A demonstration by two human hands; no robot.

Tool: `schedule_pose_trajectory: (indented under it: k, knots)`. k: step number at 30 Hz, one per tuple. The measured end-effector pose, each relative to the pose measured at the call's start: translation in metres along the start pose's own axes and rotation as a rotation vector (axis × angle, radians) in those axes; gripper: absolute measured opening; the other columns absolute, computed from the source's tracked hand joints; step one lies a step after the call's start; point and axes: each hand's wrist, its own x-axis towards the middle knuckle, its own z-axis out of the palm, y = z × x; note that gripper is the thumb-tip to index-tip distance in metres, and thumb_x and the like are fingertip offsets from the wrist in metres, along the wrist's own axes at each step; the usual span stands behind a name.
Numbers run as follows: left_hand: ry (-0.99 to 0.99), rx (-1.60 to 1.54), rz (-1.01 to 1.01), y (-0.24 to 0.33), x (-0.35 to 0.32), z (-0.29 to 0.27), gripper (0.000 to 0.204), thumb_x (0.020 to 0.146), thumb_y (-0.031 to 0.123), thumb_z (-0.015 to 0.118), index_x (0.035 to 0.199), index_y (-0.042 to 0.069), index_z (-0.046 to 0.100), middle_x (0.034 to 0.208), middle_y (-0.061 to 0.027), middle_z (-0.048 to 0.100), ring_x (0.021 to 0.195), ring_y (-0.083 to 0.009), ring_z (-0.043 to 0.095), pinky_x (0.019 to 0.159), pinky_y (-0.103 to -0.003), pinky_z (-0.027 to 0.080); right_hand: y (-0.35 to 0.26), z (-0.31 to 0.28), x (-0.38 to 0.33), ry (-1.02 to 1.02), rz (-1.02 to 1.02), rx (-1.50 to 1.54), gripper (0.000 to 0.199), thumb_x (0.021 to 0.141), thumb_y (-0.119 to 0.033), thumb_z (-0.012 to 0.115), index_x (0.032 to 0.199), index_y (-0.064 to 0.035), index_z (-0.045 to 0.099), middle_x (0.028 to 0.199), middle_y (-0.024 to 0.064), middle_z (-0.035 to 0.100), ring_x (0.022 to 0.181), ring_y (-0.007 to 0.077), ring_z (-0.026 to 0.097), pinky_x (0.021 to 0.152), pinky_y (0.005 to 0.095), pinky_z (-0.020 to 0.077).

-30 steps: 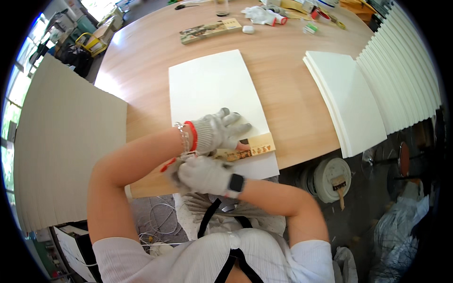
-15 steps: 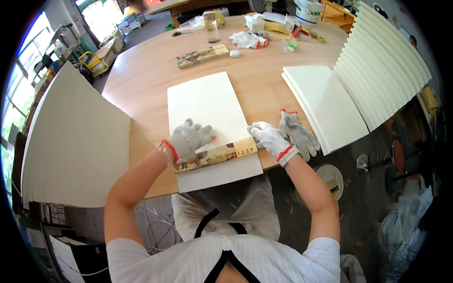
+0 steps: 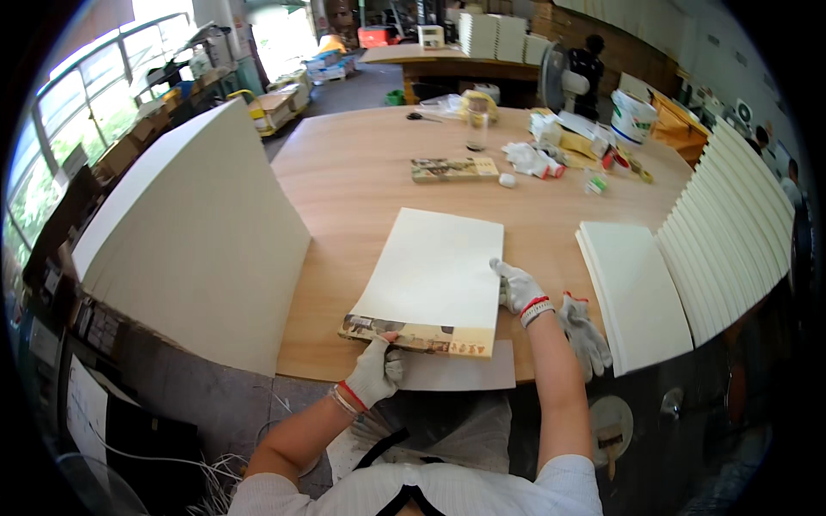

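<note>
A large white sheet or board [image 3: 434, 267] lies in front of me, with a printed beige-brown paper strip [image 3: 430, 335] wrapped across its near edge. My left hand [image 3: 376, 371], in a white knit glove with a red cuff, pinches that near edge, thumb on the strip and fingers curled beneath. At the right edge, my gloved right hand [image 3: 519, 288] grips the side, its thumb raised along it; its lower fingers are partly hidden. Another pale sheet [image 3: 469, 368] shows underneath, jutting toward me. A spare grey-white glove [image 3: 587, 337] rests right of my right forearm.
White stacks stand at left [image 3: 198, 241] and right [image 3: 727, 241]; a flatter white pile [image 3: 637, 292] lies beside the right one. Farther back are a printed strip bundle [image 3: 453, 169], a clear cup [image 3: 477, 133], gloves [image 3: 532, 160] and a white bucket [image 3: 632, 116]. A person [image 3: 587, 73] is beyond.
My left hand has gone from lying spread on the sheet to gripping its near edge. My right hand now holds the right edge. The sheet and strip have shifted off the sheet below. The view has tilted up.
</note>
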Motion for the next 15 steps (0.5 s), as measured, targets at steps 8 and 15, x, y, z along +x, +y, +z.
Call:
schedule_pose_trajectory:
  k: [8, 15]
  knots:
    - [-0.206, 0.549, 0.567, 0.058, -0.070, -0.013, 0.026, 0.091, 0.032, 0.067, 0.095, 0.006, 0.063, 0.073, 0.0000, 0.060, 0.060, -0.0102, 0.056, 0.054, -0.024, 0.046, -0.001, 0.059, -0.019, -0.249, -0.509, 0.040, 0.045, 0.096, -0.019, 0.055, 0.133, 0.0031, 0.043, 0.121, 0.0122, 0.058, 0.103, 0.0183, 0.061, 0.090, 0.0324, 0.0516]
    - [-0.182, 0.870, 1.548, 0.109, -0.220, -0.001, 0.051, 0.083, 0.023, 0.077, 0.121, -0.001, 0.053, 0.106, -0.0076, 0.063, 0.092, -0.0140, 0.061, 0.074, -0.028, 0.053, -0.081, 0.217, -0.090, -0.539, -0.824, 0.085, 0.037, 0.098, -0.016, 0.050, 0.131, 0.0004, 0.044, 0.121, 0.0046, 0.056, 0.108, 0.0111, 0.055, 0.089, 0.0269, 0.0487]
